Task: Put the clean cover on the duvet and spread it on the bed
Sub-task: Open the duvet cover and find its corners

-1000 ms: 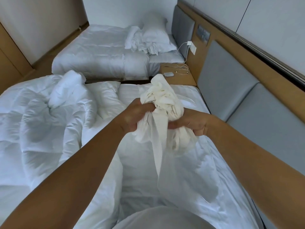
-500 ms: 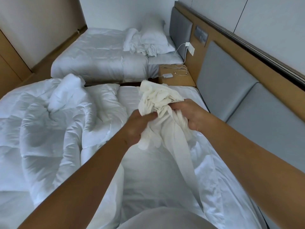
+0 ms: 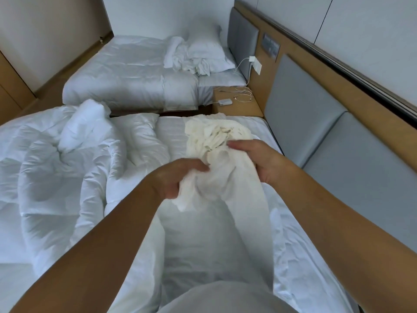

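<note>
The cover (image 3: 216, 141) is bunched above the bed (image 3: 304, 256), gripped by the left hand (image 3: 178, 177) and the right hand (image 3: 261, 161). The duvet (image 3: 56, 177) lies crumpled and bare to the left. Covering and spreading are not yet done

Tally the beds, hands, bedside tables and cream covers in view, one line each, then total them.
Beds: 2, near bed, far bed
Hands: 2, left hand, right hand
Bedside table: 1
Cream cover: 1
Total: 6
</note>
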A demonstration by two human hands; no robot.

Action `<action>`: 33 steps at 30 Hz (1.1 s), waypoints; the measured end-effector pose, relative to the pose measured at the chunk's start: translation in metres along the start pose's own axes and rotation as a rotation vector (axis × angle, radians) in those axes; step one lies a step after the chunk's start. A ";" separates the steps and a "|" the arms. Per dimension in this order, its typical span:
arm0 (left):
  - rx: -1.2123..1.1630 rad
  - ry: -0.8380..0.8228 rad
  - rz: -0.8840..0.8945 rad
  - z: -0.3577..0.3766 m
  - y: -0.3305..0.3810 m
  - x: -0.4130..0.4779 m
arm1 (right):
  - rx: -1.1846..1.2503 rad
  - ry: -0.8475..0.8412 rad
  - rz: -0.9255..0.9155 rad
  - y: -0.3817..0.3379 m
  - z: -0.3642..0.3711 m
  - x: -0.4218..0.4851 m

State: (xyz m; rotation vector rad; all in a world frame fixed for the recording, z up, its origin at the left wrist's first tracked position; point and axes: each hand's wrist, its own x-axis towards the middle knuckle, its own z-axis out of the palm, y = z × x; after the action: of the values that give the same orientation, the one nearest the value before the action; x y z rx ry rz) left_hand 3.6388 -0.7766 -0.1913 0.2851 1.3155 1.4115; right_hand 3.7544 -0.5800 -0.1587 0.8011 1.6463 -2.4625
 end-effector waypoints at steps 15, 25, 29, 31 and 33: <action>-0.243 0.330 0.169 -0.003 0.047 0.000 | -0.245 -0.333 0.111 0.018 0.005 -0.001; 0.208 -0.073 0.296 0.006 -0.006 -0.008 | -0.006 0.028 -0.080 -0.008 0.016 0.011; -0.035 0.148 0.420 0.004 -0.003 -0.007 | 0.020 0.015 -0.151 -0.014 0.013 0.013; -0.127 0.232 0.450 0.001 0.002 -0.007 | -0.028 -0.050 -0.137 -0.011 0.008 0.010; -0.174 0.319 0.459 0.001 0.010 -0.006 | -0.166 -0.171 -0.067 -0.005 0.003 0.003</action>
State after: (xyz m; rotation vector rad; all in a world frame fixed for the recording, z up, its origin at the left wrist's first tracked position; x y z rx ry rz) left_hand 3.6357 -0.7787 -0.1798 0.2622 1.4265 2.0127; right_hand 3.7486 -0.5795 -0.1549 0.5077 1.8100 -2.3229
